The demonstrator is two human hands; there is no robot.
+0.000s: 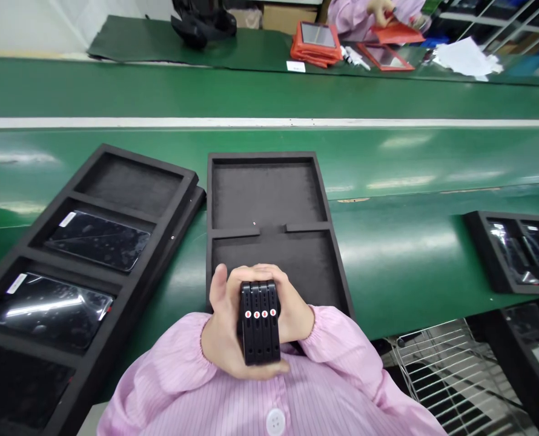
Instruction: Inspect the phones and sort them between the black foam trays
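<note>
A stack of several black slab-shaped devices stands on edge between my hands, close to my chest. Each narrow end facing up carries a round white sticker with a red mark. My left hand wraps around the stack's left side and its lower end, thumb raised. From the right, my right hand closes on the far end and right side. Beneath them lies a black foam tray with two wide compartments joined by a gap in the divider. The devices' broad faces are hidden.
At left, a black tray holds glossy dark-screened devices and overlaps another tray. A smaller tray with devices is at right, above a wire rack. Across the green bench, a person's hand handles an orange-red cover near orange-red cases.
</note>
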